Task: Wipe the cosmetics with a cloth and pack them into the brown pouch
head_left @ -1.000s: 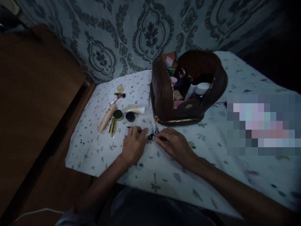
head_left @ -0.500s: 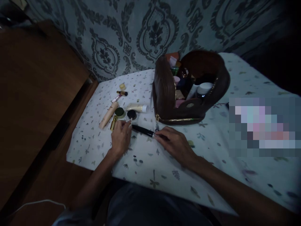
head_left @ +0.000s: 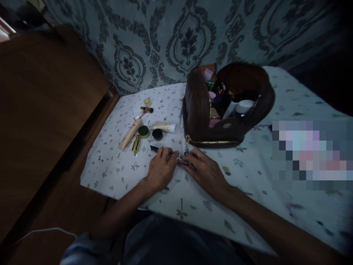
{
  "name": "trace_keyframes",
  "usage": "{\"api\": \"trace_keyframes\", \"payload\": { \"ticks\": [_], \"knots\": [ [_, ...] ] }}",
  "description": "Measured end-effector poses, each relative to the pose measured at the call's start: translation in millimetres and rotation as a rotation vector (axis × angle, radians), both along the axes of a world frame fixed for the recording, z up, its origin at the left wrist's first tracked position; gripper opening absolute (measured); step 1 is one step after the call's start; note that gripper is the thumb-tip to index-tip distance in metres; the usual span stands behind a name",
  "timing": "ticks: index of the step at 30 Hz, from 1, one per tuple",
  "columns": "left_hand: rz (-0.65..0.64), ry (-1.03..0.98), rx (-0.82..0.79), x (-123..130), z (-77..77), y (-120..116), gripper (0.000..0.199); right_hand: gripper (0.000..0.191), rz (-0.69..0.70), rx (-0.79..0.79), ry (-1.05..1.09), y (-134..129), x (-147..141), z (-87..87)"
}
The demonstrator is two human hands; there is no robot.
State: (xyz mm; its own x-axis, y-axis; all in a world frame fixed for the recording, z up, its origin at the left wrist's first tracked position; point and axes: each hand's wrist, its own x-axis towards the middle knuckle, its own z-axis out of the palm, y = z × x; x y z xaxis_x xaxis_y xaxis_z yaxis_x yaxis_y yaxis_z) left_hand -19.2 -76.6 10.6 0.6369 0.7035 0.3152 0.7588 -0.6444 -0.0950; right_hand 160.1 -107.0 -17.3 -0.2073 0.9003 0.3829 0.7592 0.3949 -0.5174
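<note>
A slim black tube (head_left: 154, 148) lies slantwise between my hands, low over the patterned cloth. My left hand (head_left: 162, 167) is closed round its middle, so only the dark tip shows on the left. The fingers of my right hand (head_left: 205, 171) pinch its shiny right end (head_left: 183, 161). Left of and beyond my hands are a black-lidded jar (head_left: 157, 134), a dark green-lidded jar (head_left: 143, 131), a gold tube (head_left: 136, 144), a peach tube (head_left: 130, 134) and a cream tube with a white cap (head_left: 164, 127).
An open brown bag (head_left: 198, 110) full of cosmetics stands beyond my right hand. A small yellow pot (head_left: 147, 102) and a small dark bottle (head_left: 146, 109) lie farther back. A blurred-out item (head_left: 311, 151) is at the right. Wooden furniture (head_left: 52, 95) borders the left.
My left hand has moved right from the tube's left end to its middle, closer to my right hand. The view has shifted slightly.
</note>
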Motion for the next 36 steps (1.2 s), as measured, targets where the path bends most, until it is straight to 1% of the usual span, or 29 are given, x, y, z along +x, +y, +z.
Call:
{"api": "trace_keyframes", "payload": {
  "ticks": [3,6,8,10,13,16,20,22,24,26,31,33,36],
  "knots": [
    [0.033,-0.013,0.013,-7,-1.5,9,0.025,0.018,0.000,-0.010,-0.022,2,2,-0.7],
    [0.147,-0.056,0.049,-25,-4.5,27,0.025,0.021,0.046,-0.054,0.019,3,7,1.1],
    [0.218,-0.104,0.039,-38,-5.6,39,0.023,0.021,0.068,-0.071,0.063,3,9,2.7],
    [0.242,-0.151,0.012,-48,-4.8,46,0.020,0.022,0.068,-0.075,0.098,3,9,4.0],
    [0.222,-0.193,0.021,-47,-0.9,42,0.023,0.024,0.058,-0.074,0.123,3,8,4.9],
    [0.158,-0.208,0.040,-31,1.0,24,0.027,0.026,0.063,-0.052,0.132,3,7,5.0],
    [-0.012,-0.086,-0.039,-5,-2.8,-1,0.034,0.022,0.056,-0.013,0.067,3,7,3.1],
    [-0.041,-0.030,-0.072,2,-3.8,-6,0.036,0.019,0.048,-0.003,0.019,3,6,1.8],
    [-0.010,-0.015,-0.091,2,-2.7,-5,0.035,0.017,0.046,0.004,-0.012,2,5,1.1],
    [0.041,-0.016,-0.101,-4,-0.8,2,0.033,0.018,0.048,0.009,-0.025,2,4,1.2],
    [0.158,-0.069,-0.059,-35,0.9,31,0.029,0.022,0.053,-0.014,0.024,2,5,3.2],
    [0.196,-0.118,-0.045,-46,2.9,38,0.026,0.022,0.060,-0.034,0.058,2,5,4.4],
    [0.206,-0.182,-0.004,-49,8.9,34,0.028,0.023,0.063,-0.055,0.131,1,5,6.7]
  ]
}}
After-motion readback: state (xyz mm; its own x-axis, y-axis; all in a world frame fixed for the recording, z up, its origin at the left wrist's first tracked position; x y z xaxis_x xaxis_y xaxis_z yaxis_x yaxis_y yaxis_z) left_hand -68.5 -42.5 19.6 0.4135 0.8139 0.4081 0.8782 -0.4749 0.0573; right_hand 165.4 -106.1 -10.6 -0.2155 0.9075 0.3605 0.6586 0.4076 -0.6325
